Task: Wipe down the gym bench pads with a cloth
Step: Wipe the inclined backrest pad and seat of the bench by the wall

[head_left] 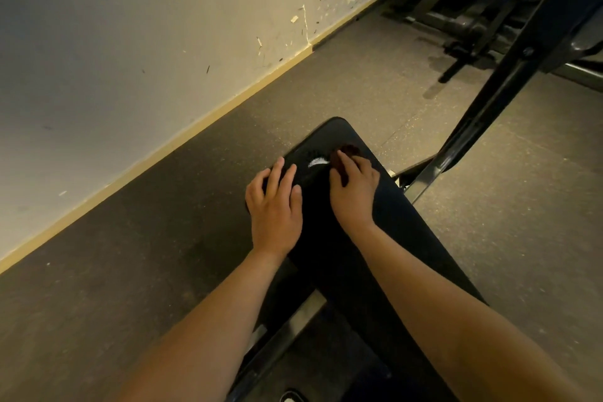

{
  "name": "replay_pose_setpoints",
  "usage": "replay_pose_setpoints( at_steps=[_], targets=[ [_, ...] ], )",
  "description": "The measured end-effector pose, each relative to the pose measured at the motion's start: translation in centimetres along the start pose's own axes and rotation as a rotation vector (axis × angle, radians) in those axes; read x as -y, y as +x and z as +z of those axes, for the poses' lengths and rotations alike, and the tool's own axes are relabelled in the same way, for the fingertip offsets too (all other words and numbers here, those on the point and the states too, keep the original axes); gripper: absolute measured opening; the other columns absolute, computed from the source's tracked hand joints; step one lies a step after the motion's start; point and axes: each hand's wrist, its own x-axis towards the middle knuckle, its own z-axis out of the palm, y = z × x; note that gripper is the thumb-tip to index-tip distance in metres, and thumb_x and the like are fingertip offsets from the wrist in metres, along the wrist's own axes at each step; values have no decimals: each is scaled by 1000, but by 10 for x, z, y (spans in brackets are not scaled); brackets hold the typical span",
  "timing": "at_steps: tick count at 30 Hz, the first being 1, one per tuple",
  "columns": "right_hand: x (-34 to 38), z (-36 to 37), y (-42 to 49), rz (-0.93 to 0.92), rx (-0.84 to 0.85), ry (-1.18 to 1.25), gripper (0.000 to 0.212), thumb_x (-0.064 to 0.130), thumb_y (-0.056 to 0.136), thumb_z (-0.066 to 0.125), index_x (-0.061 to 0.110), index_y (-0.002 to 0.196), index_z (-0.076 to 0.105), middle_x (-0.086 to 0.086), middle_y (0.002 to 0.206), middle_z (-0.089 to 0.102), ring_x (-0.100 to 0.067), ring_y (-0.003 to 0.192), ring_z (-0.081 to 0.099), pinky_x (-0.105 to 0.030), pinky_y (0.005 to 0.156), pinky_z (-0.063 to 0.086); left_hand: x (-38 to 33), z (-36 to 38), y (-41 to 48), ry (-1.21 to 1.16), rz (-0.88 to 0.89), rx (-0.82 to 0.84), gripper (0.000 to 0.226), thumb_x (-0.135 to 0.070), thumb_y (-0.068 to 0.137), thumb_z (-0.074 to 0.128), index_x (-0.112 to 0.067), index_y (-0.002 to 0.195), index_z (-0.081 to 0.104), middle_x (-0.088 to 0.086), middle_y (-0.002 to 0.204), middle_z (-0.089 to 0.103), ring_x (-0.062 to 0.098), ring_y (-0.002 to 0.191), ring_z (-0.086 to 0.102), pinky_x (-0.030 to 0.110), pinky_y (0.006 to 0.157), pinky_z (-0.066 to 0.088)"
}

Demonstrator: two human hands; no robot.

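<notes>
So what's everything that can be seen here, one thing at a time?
bench pad: one, black, centre, running to the lower right
mark: one, white, on the pad between the hands
cloth: one, dark brown, near the pad's far end
machine frame: one, black, upper right
floor: one, dark speckled, around the bench
wall: one, off-white, chipped paint, left
hands: two; left hand flat on the pad's left edge, right hand holding the cloth
</notes>
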Motion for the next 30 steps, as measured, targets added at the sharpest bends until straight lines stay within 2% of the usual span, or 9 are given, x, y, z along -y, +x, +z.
replay_pose_setpoints(
  at_steps=[5, 8, 13, 17, 22, 24, 26, 27, 30],
  targets=[
    [19, 17, -37, -234, 125, -64, 32, 22, 100, 57, 25, 131, 65, 7, 127, 59, -10, 115, 45, -23, 97, 38, -3, 6, -2, 49, -15, -21, 46, -39, 109, 26, -27, 149, 46, -3, 162, 33, 24, 143, 30, 51, 117, 26],
    [22, 3, -24, -182, 182, -4, 31, 19, 99, 58, 25, 129, 65, 9, 124, 55, -8, 115, 49, -26, 102, 41, -2, 6, -3, 20, -32, -8, 46, -39, 109, 24, -28, 149, 44, -5, 162, 31, 23, 145, 27, 53, 118, 24],
    [23, -30, 15, 11, 56, 228, 29, 16, 102, 54, 23, 129, 59, 4, 135, 42, -5, 116, 47, -28, 108, 42, 0, 4, -3, -3, -17, -2, 50, -43, 108, 21, -30, 151, 43, -7, 163, 29, 20, 148, 22, 53, 120, 20],
    [33, -12, -2, -52, 168, 37, 30, 24, 102, 54, 30, 131, 59, 12, 121, 53, -1, 108, 51, -36, 107, 44, -1, 6, -2, 19, -40, 19, 50, -42, 109, 19, -29, 151, 42, -6, 164, 27, 21, 149, 20, 53, 121, 19],
    [33, -7, -15, -61, 158, 310, 40, 17, 100, 56, 44, 127, 46, 7, 125, 58, -11, 112, 61, -43, 93, 57, 0, 4, -2, -30, -46, 18, 48, -40, 108, 23, -28, 149, 44, -7, 163, 29, 19, 148, 21, 54, 120, 20],
    [26, -11, -9, -183, 63, 66, 33, 18, 100, 53, 39, 127, 49, 4, 130, 53, -14, 117, 55, -47, 99, 51, -1, 3, -2, -49, -46, -2, 47, -39, 108, 25, -28, 149, 45, -8, 163, 30, 18, 147, 21, 53, 120, 20],
    [16, -10, -2, -249, -36, -203, 33, 26, 97, 45, 34, 128, 53, -1, 142, 42, -23, 130, 42, -51, 111, 36, -2, 3, -3, -54, -41, -15, 47, -39, 108, 24, -28, 148, 46, -9, 162, 31, 17, 147, 22, 52, 120, 20],
    [13, -10, 0, -214, -54, -215, 38, 29, 95, 41, 34, 131, 53, -3, 144, 36, -27, 133, 37, -52, 113, 33, -2, 4, -3, -55, -39, -19, 47, -39, 108, 24, -28, 148, 46, -9, 162, 31, 16, 147, 22, 52, 120, 20],
    [8, -6, -1, -161, 20, -5, 40, 23, 97, 44, 32, 136, 51, -1, 140, 38, -20, 131, 38, -47, 109, 42, -1, 6, -2, -35, -36, -28, 49, -42, 108, 21, -29, 148, 47, -9, 162, 32, 16, 146, 24, 51, 120, 22]
  ],
)
